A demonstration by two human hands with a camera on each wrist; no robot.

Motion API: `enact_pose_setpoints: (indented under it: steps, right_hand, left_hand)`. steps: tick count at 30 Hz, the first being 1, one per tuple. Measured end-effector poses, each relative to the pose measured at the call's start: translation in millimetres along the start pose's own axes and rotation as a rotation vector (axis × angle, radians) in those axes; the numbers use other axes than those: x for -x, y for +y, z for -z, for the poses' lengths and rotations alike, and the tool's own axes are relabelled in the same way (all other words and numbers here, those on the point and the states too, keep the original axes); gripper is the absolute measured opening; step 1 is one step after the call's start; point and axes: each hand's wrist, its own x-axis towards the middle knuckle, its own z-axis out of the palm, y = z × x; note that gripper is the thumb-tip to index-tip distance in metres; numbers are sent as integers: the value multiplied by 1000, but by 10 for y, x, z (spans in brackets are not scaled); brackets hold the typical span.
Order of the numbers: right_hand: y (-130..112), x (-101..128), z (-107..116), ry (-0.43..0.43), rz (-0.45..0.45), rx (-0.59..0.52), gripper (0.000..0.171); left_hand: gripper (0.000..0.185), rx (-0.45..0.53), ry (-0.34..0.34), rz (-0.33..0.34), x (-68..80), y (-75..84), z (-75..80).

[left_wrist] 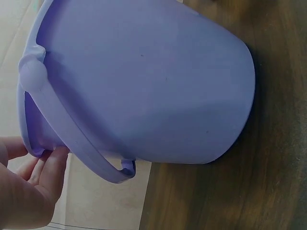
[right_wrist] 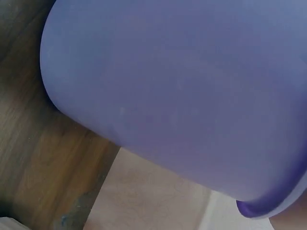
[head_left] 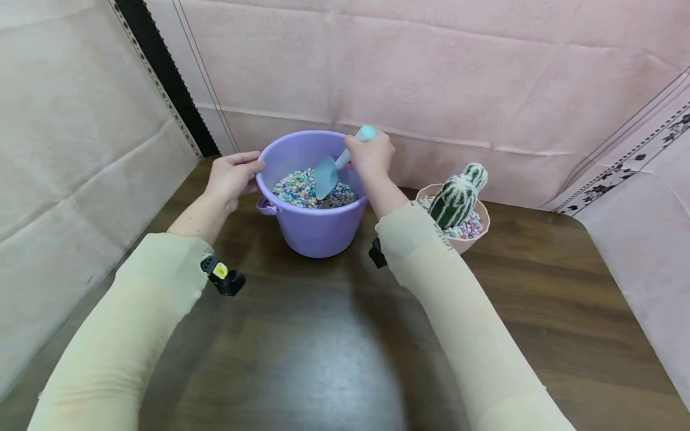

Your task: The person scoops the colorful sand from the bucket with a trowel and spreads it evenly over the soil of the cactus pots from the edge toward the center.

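Observation:
A purple bucket (head_left: 318,230) stands on the dark wooden table (head_left: 323,353), part-filled with small pastel pebbles (head_left: 293,188). My left hand (head_left: 232,176) holds the bucket's left rim, fingers on its edge; the left wrist view shows those fingers (left_wrist: 50,167) against the rim beside the bucket wall (left_wrist: 158,86) and its handle (left_wrist: 81,153). My right hand (head_left: 369,157) grips the pale handle of a small blue scoop (head_left: 325,176), whose blade dips into the pebbles. The right wrist view is filled by the bucket's wall (right_wrist: 192,86).
A pink pot (head_left: 477,239) with a striped green cactus (head_left: 458,194) and pebbles stands right of the bucket, just behind my right forearm. Pink cloth (head_left: 431,90) hangs behind and at both sides. Bare tabletop lies toward me.

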Motion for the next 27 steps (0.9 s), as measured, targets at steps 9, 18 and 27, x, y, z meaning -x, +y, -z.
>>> enact_pose_setpoints:
  steps: [9, 18, 27]
  right_hand:
    - [19, 65, -101, -136, -101, -178, 13]
    - [17, 76, -57, -207, -198, -383, 11]
    - [-12, 136, -66, -154, -278, -543, 15]
  left_hand:
    - [48, 4, 11, -12, 2, -6, -9]
    - [46, -6, 25, -12, -2, -14, -21]
    - [45, -20, 45, -4, -9, -20, -25]
